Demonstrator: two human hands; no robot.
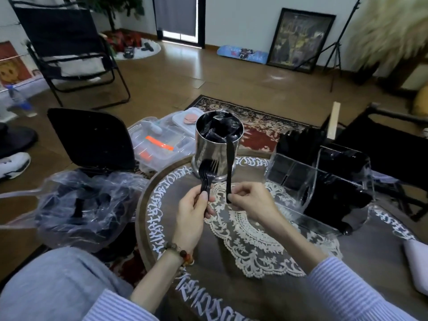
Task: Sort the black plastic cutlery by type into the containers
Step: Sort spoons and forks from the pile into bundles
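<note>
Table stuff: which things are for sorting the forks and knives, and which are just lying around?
For the job:
forks in left hand
knife in right hand
metal tin
clear organizer
bag of cutlery

Just lying about:
doily
clear boxes
folding chair
skateboard

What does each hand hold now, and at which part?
The left hand grips a stack of black forks by the handles, tines up. The right hand pinches a black knife at its handle end, blade up.
</note>
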